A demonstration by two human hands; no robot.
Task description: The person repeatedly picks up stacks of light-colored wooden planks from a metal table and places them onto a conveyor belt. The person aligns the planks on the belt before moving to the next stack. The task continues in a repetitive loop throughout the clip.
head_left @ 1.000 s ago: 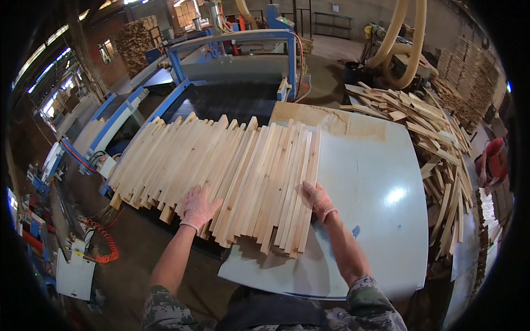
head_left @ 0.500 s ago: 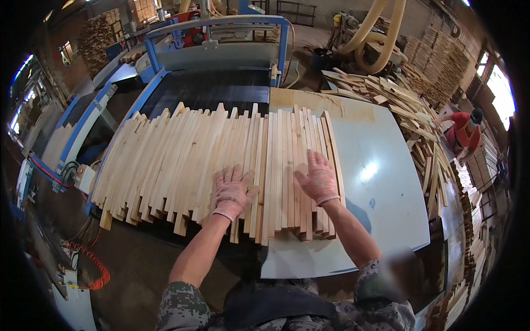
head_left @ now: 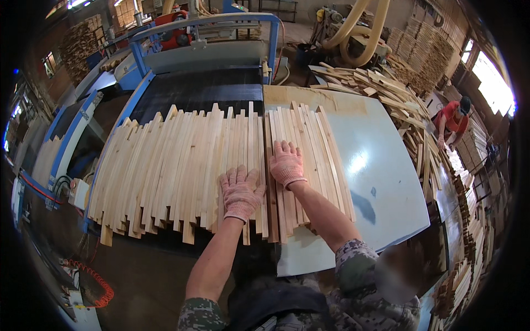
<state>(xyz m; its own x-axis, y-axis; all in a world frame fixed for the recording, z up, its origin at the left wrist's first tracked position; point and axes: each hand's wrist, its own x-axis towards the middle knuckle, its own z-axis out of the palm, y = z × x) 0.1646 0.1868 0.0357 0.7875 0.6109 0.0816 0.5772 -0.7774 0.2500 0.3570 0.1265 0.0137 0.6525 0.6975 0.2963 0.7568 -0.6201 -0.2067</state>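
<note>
A wide row of pale wooden strips (head_left: 165, 171) lies side by side in front of me, their ends uneven. My left hand (head_left: 241, 193), in a pinkish knit glove, rests flat on the strips near the middle, fingers stretched forward. Just right of it, my right hand (head_left: 287, 164), gloved alike, lies flat with fingers extended on the right-hand group of strips (head_left: 322, 149). Between the hands a darker brown strip (head_left: 271, 209) shows, sitting lower than its neighbours. Neither hand is wrapped around a strip.
The strips span a black belt (head_left: 199, 91) with a blue frame (head_left: 270, 44) and a glossy pale tabletop (head_left: 381, 165). Loose offcuts (head_left: 386, 102) are heaped at the right. A co-worker in red (head_left: 454, 118) bends at far right. An orange coiled hose (head_left: 105, 287) hangs lower left.
My right hand has shifted left across the strips, closer to my left hand. A darker, lower strip now shows between the two groups. The view has also turned slightly.
</note>
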